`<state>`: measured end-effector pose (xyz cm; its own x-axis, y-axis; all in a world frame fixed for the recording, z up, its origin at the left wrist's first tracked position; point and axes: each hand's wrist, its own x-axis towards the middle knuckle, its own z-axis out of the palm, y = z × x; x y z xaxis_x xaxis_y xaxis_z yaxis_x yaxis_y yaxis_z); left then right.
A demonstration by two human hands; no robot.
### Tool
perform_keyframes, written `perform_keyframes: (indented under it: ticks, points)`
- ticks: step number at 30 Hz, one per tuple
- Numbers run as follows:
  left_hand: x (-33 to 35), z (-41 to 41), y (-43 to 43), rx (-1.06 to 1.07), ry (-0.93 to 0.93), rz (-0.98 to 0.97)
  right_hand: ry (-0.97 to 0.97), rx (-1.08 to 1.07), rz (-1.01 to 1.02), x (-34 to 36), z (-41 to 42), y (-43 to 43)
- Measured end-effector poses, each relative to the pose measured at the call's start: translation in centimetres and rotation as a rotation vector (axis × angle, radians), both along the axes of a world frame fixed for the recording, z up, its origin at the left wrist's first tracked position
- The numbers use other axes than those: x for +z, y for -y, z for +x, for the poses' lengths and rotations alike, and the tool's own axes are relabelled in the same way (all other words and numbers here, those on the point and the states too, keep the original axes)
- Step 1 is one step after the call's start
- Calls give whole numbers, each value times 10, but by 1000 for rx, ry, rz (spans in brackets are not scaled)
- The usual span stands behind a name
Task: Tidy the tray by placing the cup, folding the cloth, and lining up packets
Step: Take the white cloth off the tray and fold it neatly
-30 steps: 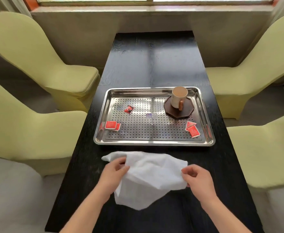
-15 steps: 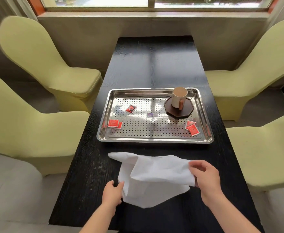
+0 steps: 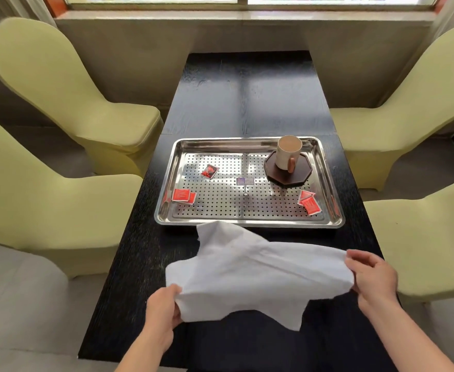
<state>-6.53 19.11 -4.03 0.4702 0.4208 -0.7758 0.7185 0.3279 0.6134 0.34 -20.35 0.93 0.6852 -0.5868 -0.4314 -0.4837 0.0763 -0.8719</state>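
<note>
I observe the white cloth (image 3: 247, 272) over the near part of the black table (image 3: 247, 98), between the tray and the camera. Compared with half a second ago, it is drawn out wider: the hands are farther apart, the right one further out to the side, and the fabric spans them in a flatter sheet. Its far corner now reaches the near rim of the tray; I cannot tell whether it touches it.

The left hand (image 3: 162, 312) pinches the cloth's near-left edge, with the thumb on top and the fabric folded over the fingers. The right hand (image 3: 373, 277) grasps the right edge with curled fingers. The lower edge hangs loose between the two hands.

The steel tray (image 3: 247, 222) with its perforated floor sits beyond the cloth, and its contents are unchanged. In the far right corner, a cream cup (image 3: 287, 153) with a brown handle stands upright on a dark octagonal coaster (image 3: 298, 175). Five red packets (image 3: 180, 195) lie scattered:
- two overlapping at the left side;
- one alone, tilted, further in at the left;
- two overlapping near the right front corner.

A small label (image 3: 245, 181) sits at the centre of the floor. Yellow-green chairs (image 3: 59, 84) flank the table on both sides.
</note>
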Motion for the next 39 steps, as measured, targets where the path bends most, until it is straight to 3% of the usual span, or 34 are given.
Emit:
perform_keyframes:
  ticks: [2, 7, 12, 15, 17, 20, 23, 27, 31, 34, 36, 39]
  points:
    - [-4, -10, 5, -40, -68, 17, -107, 0, -39, -20, -8, 10]
    - [-9, -24, 11, -74, -124, -149, -79, -73, 322, -45, -32, 5]
    - [-8, -13, 7, -44, -103, -232, -194, -91, 326, -66, -62, -11]
    - [-6, -9, 10, -59, -84, -271, -259, 51, 386, -71, -75, -18]
    - [-5, -10, 11, -40, -89, -270, -284, 202, 316, -75, -79, -19]
    - [-3, -16, 13, 25, -91, -282, -284, 402, 40, -75, -69, -16]
    - [-2, -21, 13, 76, -48, -332, -223, 404, -7, -58, -45, -14]
    - [6, -25, 15, 123, 36, -484, -158, 355, 145, -30, -18, -13]
    - [10, -24, 15, 156, 125, -616, -112, 479, 370, -27, -37, -21]
    - [8, -17, 11, 215, 115, -653, -192, 335, 194, -46, -72, -37]
    - [2, -17, 4, 235, 99, -679, -314, 271, -52, -59, -101, -49]
    - [-6, -21, -3, 189, 38, -630, -499, 392, -378, -71, -132, -71]
